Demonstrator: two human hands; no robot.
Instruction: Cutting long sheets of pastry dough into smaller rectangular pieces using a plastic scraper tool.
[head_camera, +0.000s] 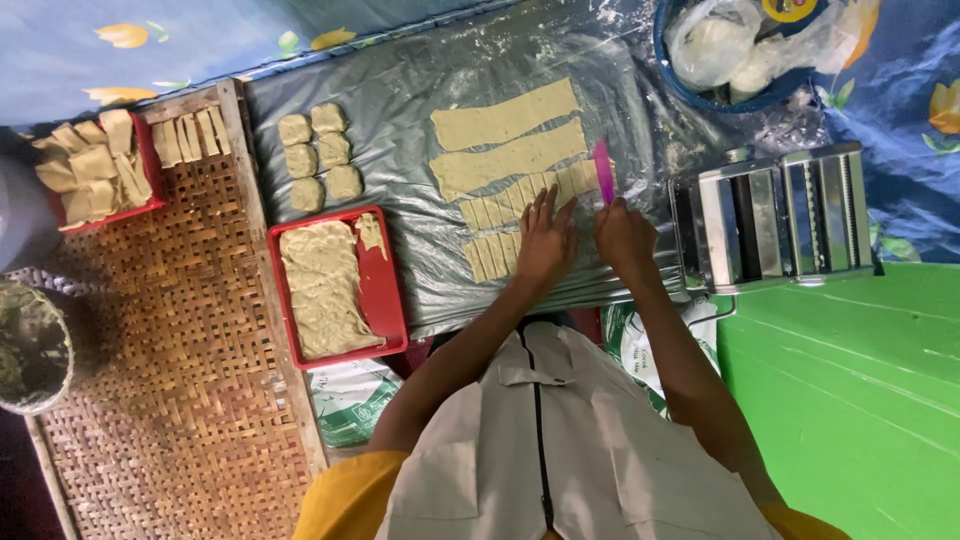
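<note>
Head view: the left hand (545, 240) lies flat, fingers spread, pressing on a row of cut dough pieces (497, 256) near the front edge of the grey plastic sheet (400, 90). The right hand (624, 235) is closed around a pink scraper (603, 170), its blade standing upright at the right end of a dough strip cut into short sections (530, 192). Two long uncut dough strips (505, 115) lie just behind, toward the sheet's far edge. Small dough blocks (320, 155) sit in two columns by the sheet's left edge, and a red tray of dough (385, 290) rests at its front left corner. A metal pasta roller (775, 215) stands just off the sheet's right edge. A woven bamboo mat (170, 350) lies to the left, carrying cut pieces and another red tray (150, 165) at its far edge.
</note>
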